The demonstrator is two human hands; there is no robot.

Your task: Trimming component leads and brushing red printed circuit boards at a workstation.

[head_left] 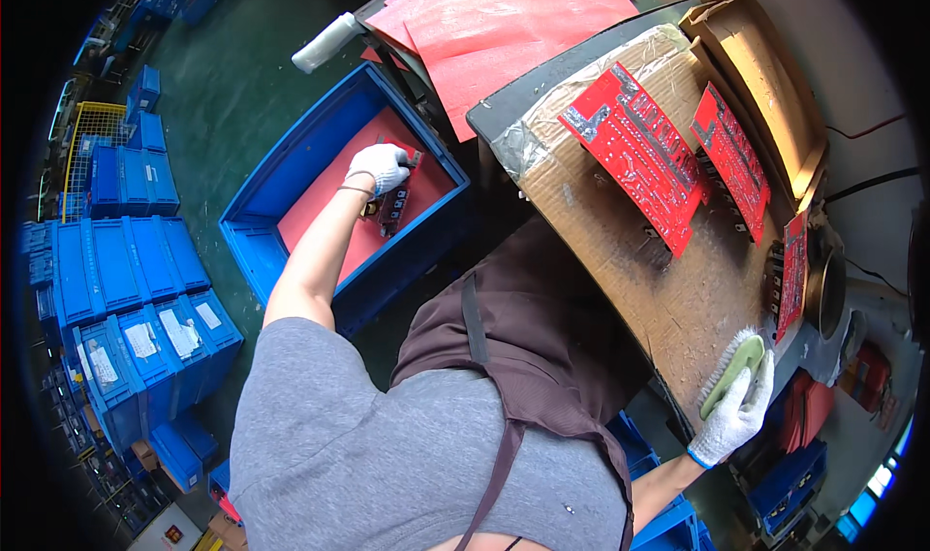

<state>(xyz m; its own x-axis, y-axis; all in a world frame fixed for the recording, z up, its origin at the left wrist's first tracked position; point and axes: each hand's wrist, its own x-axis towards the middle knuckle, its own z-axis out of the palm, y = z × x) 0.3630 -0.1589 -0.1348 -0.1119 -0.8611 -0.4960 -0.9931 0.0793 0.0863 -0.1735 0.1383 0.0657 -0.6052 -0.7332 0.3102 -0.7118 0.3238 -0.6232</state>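
My left hand (379,167), in a white knit glove, reaches into a blue crate (291,149) lined with pink sheet. Its fingers are closed on the edge of a circuit board (392,212) whose dark and metallic parts show below the hand. On the right, my right hand (733,423), gloved the same way, grips a scrub brush (733,375) with a green back and pale bristles. The brush is at the near right edge of the cardboard-covered bench (620,260). Three red circuit boards stand tilted on the bench: a large one (635,154), another (733,158) and a third (793,275).
Pink sheets (504,28) are stacked beyond the crate, with a white roll (325,43) beside them. An open cardboard box (760,76) stands at the bench's far right. Blue bins (136,270) are piled on the left, over a green floor (232,76). Cables (872,185) hang at the right.
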